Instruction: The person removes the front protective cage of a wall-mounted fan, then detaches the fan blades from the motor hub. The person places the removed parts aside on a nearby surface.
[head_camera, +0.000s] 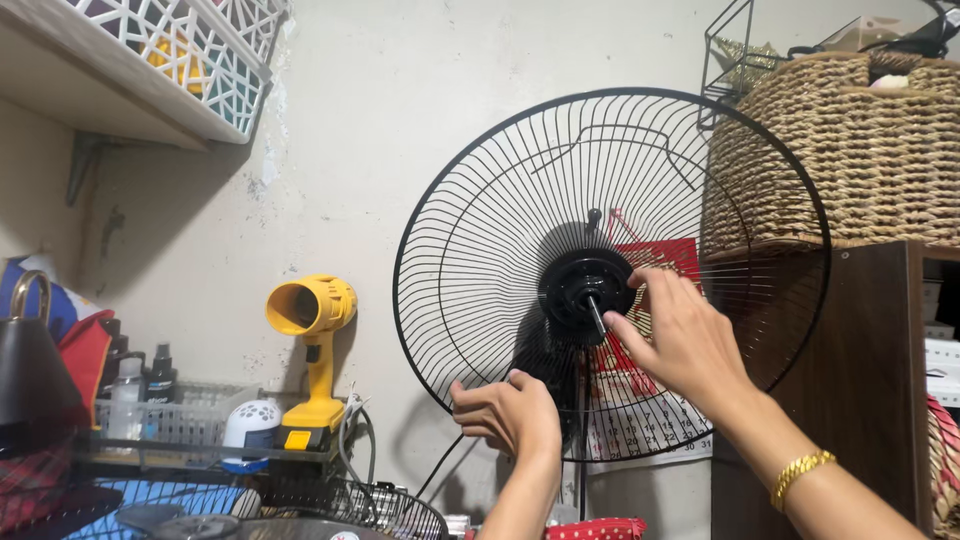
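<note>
Fan guard (480, 250): our left hand (510, 412) grips its rim at six o'clock; right hand (680, 335) pinches the hub nut (585, 290). Slack grip risks guard rotating.

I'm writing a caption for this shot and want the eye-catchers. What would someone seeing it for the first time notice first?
The big round black wire fan guard fills the centre against the pale wall, with its bare hub and shaft exposed. The right hand works at the hub while the left hand grips the guard's lower rim. At left, a bright yellow cordless tool stands on a cluttered shelf.
</note>
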